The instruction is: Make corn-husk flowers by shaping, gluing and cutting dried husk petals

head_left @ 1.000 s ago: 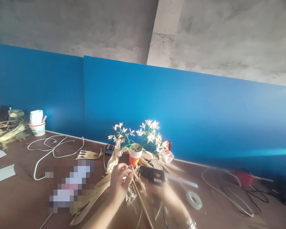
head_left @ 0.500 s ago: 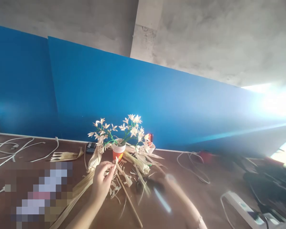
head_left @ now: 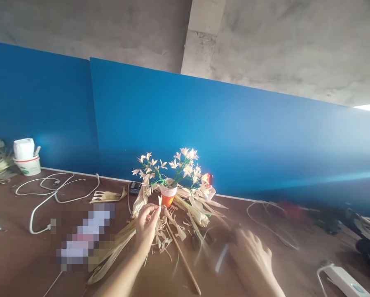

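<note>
Near the middle of the table, my left hand [head_left: 149, 218] is closed in a pinch on a small pale husk flower [head_left: 160, 201]. Just behind it stands an orange-red paper cup [head_left: 167, 200] with a white upper part. Green stems bearing cream husk flowers [head_left: 188, 170] spread out of the cup. Over the table to the right, my right hand [head_left: 254, 255] is blurred; its fingers look apart, with nothing visible in them. Left of it lies a pale, shiny strip [head_left: 222, 259], smeared, beside a dark blurred object [head_left: 201, 239] that I cannot make out.
Dried husks [head_left: 113, 251] and a thin wooden stick [head_left: 185, 262] lie around the cup. A cut husk piece [head_left: 107, 196], a dark keypad device [head_left: 135, 188] and white cables [head_left: 44, 198] are left. A power strip [head_left: 345, 280] sits right. A blue partition [head_left: 203, 128] stands behind.
The view has swung left, so the scene sits further right. My left hand keeps its pinch on the small flower. My right hand has come nearer me, showing more of its fingers.
</note>
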Motion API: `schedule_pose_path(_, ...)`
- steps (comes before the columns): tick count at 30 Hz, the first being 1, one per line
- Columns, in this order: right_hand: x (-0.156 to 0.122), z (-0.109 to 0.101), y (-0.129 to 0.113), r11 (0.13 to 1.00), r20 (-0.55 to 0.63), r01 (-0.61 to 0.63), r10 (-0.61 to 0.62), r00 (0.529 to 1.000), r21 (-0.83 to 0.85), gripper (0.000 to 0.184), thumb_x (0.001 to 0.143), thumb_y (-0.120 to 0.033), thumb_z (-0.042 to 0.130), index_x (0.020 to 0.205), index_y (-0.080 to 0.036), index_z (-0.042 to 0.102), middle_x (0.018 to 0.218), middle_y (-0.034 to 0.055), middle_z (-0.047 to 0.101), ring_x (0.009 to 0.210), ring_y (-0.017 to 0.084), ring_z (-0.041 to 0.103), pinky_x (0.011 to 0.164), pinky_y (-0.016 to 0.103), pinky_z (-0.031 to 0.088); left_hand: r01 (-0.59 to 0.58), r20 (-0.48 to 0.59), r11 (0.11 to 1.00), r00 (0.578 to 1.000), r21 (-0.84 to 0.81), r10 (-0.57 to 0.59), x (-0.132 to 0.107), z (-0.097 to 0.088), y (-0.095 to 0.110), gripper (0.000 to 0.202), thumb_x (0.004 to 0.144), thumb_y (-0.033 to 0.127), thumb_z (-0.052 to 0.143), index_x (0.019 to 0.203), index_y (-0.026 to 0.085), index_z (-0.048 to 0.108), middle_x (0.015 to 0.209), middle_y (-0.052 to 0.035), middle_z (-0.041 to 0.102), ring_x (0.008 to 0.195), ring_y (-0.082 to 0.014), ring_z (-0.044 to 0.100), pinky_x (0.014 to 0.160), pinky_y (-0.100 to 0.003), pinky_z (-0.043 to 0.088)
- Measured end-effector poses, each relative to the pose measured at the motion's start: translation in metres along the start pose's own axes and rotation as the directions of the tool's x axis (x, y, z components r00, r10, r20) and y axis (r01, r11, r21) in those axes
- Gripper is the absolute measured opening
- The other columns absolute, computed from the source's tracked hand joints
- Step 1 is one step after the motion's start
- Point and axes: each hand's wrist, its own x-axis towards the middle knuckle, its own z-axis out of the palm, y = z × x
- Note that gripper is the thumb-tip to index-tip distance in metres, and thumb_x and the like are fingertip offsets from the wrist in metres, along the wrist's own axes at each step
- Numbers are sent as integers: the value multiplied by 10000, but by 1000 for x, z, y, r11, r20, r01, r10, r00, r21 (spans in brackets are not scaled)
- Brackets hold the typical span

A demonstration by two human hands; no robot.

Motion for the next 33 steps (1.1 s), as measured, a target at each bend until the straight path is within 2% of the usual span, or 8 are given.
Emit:
schedule_pose_path(2,6,-6,-38,978,105,155,-170,980,140,304,798,-179,502,917,-293,758,1021,91,743,1022,312,659,821,418,465,21,-35,1000,999,-8,-21,1,-1,2,337,785,547,661,776,216,723,903,-61,711,798,-211,643,677,-298,500)
schedule_pose_path(6,12,5,-117,837,202,352,-464,862,419,292,761,-96,558,847,-255,787,937,43,778,940,220,687,850,293,457,28,-52,999,998,-36,-30,3,-2,4,391,745,598,676,764,211,723,876,-66,711,711,-201,633,619,-302,503)
schedule_pose_path(9,14,21,-149,824,260,369,-504,824,430,288,755,-109,572,872,-248,796,943,42,783,950,228,687,849,299,452,8,-64,999,998,-43,-11,6,-4,3,388,747,597,675,761,212,718,859,-68,711,756,-217,652,655,-315,518)
schedule_pose_path(12,17,30,-156,835,289,371,-503,815,406,344,697,-36,564,868,-220,798,951,76,779,992,259,674,861,328,446,6,-86,999,996,-50,-10,7,-6,2,370,768,574,664,777,208,715,867,-69,713,782,-219,661,675,-316,519)
schedule_pose_path(17,13,32,-149,790,309,418,-576,757,448,347,641,27,573,802,-199,782,929,72,770,944,215,672,797,259,455,-5,-80,999,997,-40,2,5,-4,1,320,787,531,664,787,213,707,890,-70,709,854,-227,662,697,-311,514)
schedule_pose_path(21,8,36,-148,778,249,421,-573,781,467,322,673,29,546,810,-169,759,959,110,752,959,237,658,830,299,454,-4,-48,1000,999,-22,3,2,-4,1,306,794,518,661,783,215,700,876,-63,708,835,-226,656,708,-325,522)
schedule_pose_path(27,21,35,-144,714,200,383,-585,786,586,262,654,-34,559,734,-194,751,713,19,742,660,159,651,597,216,433,-85,17,996,996,32,84,0,-3,3,275,828,471,633,764,211,696,831,-55,688,766,-210,648,652,-306,526)
schedule_pose_path(33,22,32,-144,665,160,380,-601,783,643,358,661,0,488,719,-209,773,702,19,755,673,162,661,655,236,455,-141,40,988,990,62,139,-2,-1,5,258,833,430,627,746,197,692,829,-67,677,748,-206,649,613,-291,523)
